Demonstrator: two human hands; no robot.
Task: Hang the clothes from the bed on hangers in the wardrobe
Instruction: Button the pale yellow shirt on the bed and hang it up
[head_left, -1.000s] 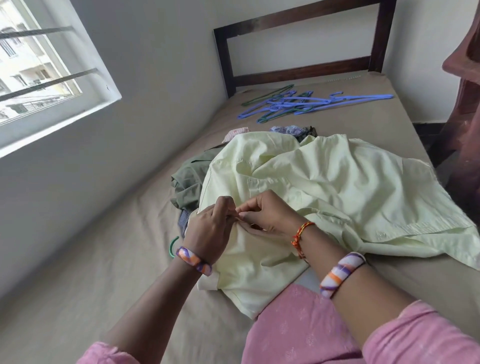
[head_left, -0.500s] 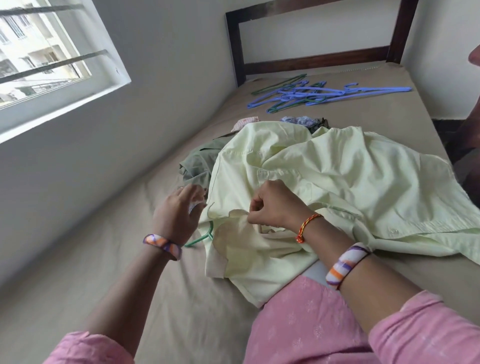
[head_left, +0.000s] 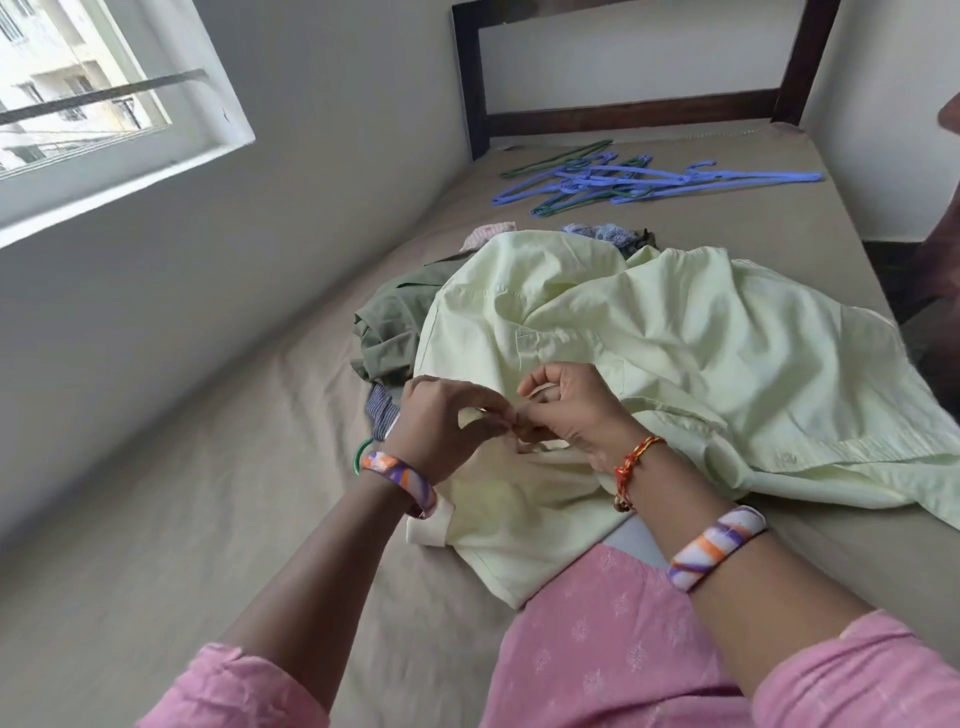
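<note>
Both hands are pinching the front edge of the pale yellow-green shirt (head_left: 649, 332): left hand (head_left: 441, 421) and right hand (head_left: 571, 410) meet fingertip to fingertip at the placket, apparently working a button, though the button itself cannot be seen. The shirt lies spread on the bed (head_left: 208, 519), under and beyond the hands. A green hanger hook (head_left: 361, 454) shows just beside the left wrist. Recommended: hold both edges flat and aligned, fasten near the collar, avoid tugging the shirt off the hanger.

Soft daylight entered through the white-framed barred window (head_left: 104, 104) at upper left; the view outside was overexposed. Wide-angle distortion bent the edges, and shadows stayed faint.
</note>
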